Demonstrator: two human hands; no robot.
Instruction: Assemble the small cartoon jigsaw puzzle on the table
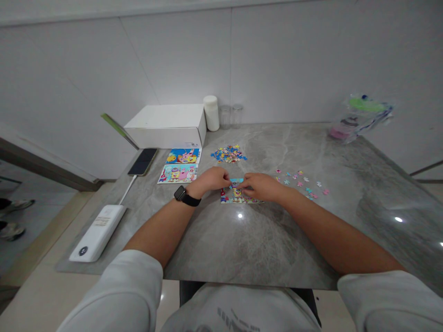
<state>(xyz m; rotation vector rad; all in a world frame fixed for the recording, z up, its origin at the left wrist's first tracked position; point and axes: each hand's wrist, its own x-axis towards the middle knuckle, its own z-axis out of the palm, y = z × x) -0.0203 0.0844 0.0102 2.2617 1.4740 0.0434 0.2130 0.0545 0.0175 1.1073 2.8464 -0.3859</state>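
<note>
A small, partly assembled jigsaw puzzle (pixel 238 199) with a colourful cartoon picture lies flat on the grey table in front of me. My left hand (pixel 215 179), a black watch on its wrist, reaches its upper left edge with thumb and fingers pinched together. From the right, my right hand (pixel 260 186) bends over the puzzle, its fingers drawn together on the upper part. Any piece between the fingertips is too small to make out. Loose puzzle pieces (pixel 299 184) are scattered to the right, and a denser pile of pieces (pixel 229 154) sits behind the puzzle.
Two cartoon picture cards (pixel 178 174) lie left of my left hand. Further left are a phone (pixel 143 161) and a white power bank (pixel 98 233) joined by a cable. A white box (pixel 166 124), white bottle (pixel 211 113), two glasses (pixel 237 116) and plastic bag (pixel 360 117) stand behind.
</note>
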